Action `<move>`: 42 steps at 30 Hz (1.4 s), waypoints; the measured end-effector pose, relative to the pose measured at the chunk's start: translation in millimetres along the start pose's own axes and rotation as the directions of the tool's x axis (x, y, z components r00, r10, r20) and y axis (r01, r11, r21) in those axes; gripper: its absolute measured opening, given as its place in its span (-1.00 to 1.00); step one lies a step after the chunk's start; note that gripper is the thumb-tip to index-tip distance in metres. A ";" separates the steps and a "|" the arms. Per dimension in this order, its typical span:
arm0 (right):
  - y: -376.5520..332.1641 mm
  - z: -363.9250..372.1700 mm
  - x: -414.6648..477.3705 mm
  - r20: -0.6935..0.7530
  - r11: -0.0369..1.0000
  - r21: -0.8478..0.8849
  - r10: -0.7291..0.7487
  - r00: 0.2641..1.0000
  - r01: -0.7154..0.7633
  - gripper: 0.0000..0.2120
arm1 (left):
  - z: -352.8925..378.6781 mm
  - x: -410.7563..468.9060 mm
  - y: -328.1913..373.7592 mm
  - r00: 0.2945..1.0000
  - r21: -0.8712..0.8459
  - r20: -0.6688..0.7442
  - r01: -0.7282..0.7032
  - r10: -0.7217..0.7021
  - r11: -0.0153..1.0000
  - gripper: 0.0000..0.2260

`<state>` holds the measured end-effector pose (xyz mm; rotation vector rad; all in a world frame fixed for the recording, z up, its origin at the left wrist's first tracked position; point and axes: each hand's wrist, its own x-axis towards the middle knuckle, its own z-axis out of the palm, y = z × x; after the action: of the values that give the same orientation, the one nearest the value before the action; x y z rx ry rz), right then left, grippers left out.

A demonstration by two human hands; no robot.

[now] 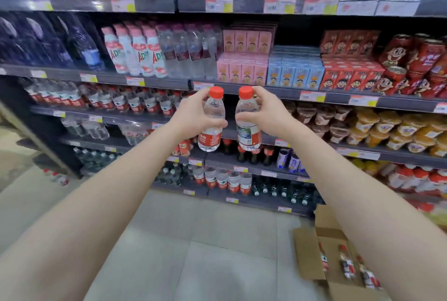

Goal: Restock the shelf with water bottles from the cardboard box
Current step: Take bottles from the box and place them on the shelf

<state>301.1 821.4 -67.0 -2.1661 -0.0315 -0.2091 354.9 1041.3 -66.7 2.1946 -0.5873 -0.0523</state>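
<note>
water bottles (pixel 210 138) upright, side by side, inside curled fingers (pixel 212 123)

clear glossy plastic bottles (pixel 211 121), matt cardboard box (pixel 312 252)

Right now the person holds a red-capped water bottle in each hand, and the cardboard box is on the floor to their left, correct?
Not quite: the head view shows the cardboard box on the floor to their right. The left hand holds one water bottle, the right hand the other bottle, both red-capped.
</note>
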 end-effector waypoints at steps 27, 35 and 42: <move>225.0 185.0 244.3 -0.089 0.999 -0.008 0.052 0.995 -0.053 -0.52 | 51.9 225.4 -329.6 0.999 -0.026 0.018 -0.048 0.048 0.999 -0.51; 293.8 231.7 289.6 -0.208 0.990 0.004 -0.137 0.968 0.141 -0.59 | 124.5 234.3 -401.4 0.956 -0.083 -0.039 -0.292 0.290 0.953 -0.59; 281.3 217.4 333.4 -0.277 0.988 0.040 -0.134 0.952 0.151 -0.42 | 122.1 234.3 -419.6 0.954 -0.175 -0.033 -0.299 0.297 0.938 -0.63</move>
<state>688.2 821.0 -363.2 -2.0577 -0.0359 -0.5820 699.6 1076.8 -421.4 1.9119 -0.8723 0.0608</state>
